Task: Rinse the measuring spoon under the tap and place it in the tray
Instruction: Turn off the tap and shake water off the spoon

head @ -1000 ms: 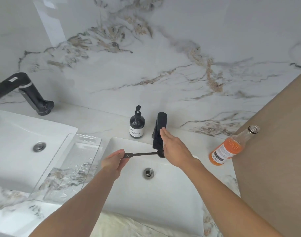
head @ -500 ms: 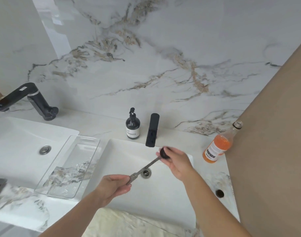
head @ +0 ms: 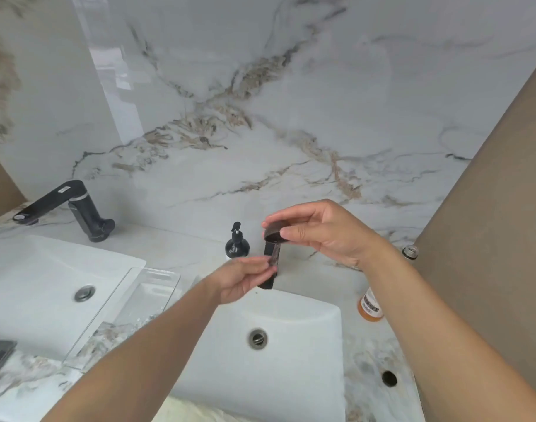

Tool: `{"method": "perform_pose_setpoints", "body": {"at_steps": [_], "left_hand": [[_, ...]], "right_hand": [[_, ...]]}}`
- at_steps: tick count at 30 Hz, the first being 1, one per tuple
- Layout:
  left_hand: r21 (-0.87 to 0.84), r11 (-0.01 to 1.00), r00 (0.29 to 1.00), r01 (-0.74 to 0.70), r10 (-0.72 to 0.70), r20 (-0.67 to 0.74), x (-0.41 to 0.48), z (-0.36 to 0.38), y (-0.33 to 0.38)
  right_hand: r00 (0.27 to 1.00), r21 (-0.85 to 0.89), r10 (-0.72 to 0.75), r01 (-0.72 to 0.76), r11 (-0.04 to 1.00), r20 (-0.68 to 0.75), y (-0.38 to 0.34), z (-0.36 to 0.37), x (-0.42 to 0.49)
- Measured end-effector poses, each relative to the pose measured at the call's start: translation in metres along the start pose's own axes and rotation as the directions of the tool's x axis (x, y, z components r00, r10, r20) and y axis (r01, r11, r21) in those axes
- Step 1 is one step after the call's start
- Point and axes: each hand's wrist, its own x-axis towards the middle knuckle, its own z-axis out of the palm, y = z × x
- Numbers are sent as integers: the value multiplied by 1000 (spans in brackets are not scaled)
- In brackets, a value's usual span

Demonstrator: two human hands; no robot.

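Note:
I hold the dark measuring spoon [head: 273,242] up in front of the black tap [head: 266,281], handle pointing down. My right hand [head: 321,231] pinches the round bowl at the top. My left hand [head: 245,277] holds the lower end of the handle between thumb and fingers. Both hands are above the back rim of the white sink [head: 291,324]. No water is seen running from the tap, which is mostly hidden behind the spoon and my left hand. The clear plastic tray [head: 148,287] lies on the counter left of the sink, partly hidden by my left forearm.
A black soap pump bottle [head: 237,242] stands beside the tap. An orange drink bottle [head: 371,306] lies right of the sink, mostly behind my right arm. A second sink [head: 32,275] with its own black tap [head: 72,208] is at the left. A brown wall closes the right side.
Both hands lifted the spoon from low over the basin up to tap height. The spoon turned from a slanted lie to nearly upright, bowl on top. My view tilted upward.

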Motion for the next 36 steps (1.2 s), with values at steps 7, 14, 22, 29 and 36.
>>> {"method": "perform_pose_setpoints", "body": {"at_steps": [7, 14, 22, 29, 36], "left_hand": [[184, 979, 993, -84, 98, -65, -1, -5, 46], [329, 943, 984, -46, 101, -150, -3, -16, 81], [337, 932, 938, -133, 227, -260, -4, -24, 77], [450, 890, 940, -76, 215, -266, -4, -25, 60], [589, 808, 956, -6, 177, -233, -15, -29, 41]], "right_hand": [[994, -341, 24, 13, 940, 104, 37, 45, -13], [830, -778, -55, 542, 319, 555, 116, 81, -12], [805, -769, -241, 590, 247, 541, 155, 77, -15], [825, -759, -201, 564, 325, 528, 159, 91, -25], [959, -461, -264, 280, 842, 101, 110, 100, -20]]}}
